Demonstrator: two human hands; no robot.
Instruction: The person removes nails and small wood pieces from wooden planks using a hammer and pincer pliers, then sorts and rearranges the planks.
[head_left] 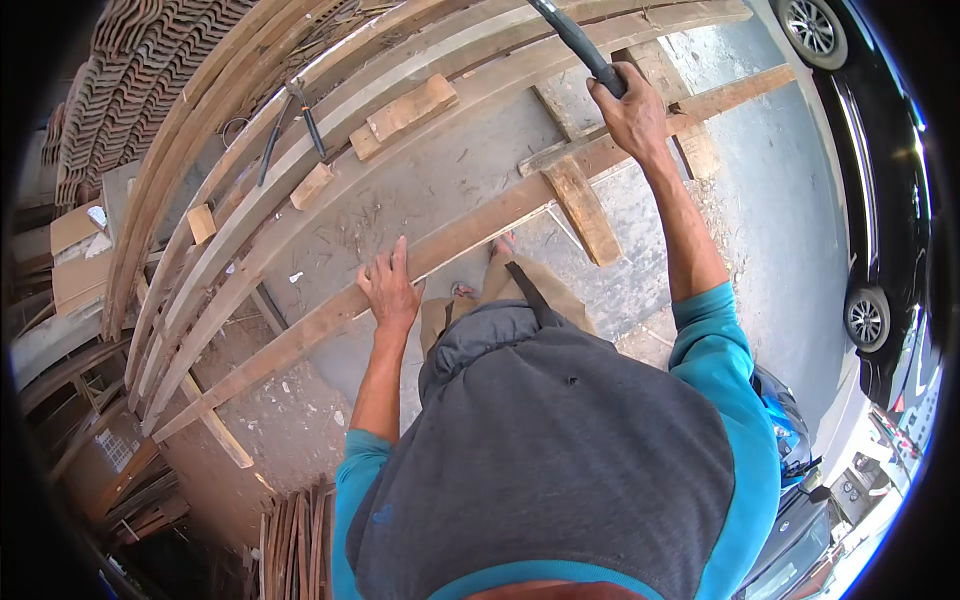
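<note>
A long wooden beam point(465, 235) lies slantwise in front of me, from the lower left to the upper right. My left hand point(391, 288) rests on this beam with its fingers stretched out and holds nothing. Above the beam's right part, my right hand point(632, 112) is closed round the dark handle of a tool point(570, 35). The tool's far end runs out of the top of the view, so its kind does not show. A short wood block point(580, 208) lies against the beam, between my two hands.
Several long curved timbers point(215, 280) arc across the upper left, with wood blocks point(410, 110) and black-handled pincers point(308, 120) on them. Stacked roof tiles point(130, 90) stand behind. A black car point(880, 200) is parked at right; wood strips point(295, 545) lie bottom left.
</note>
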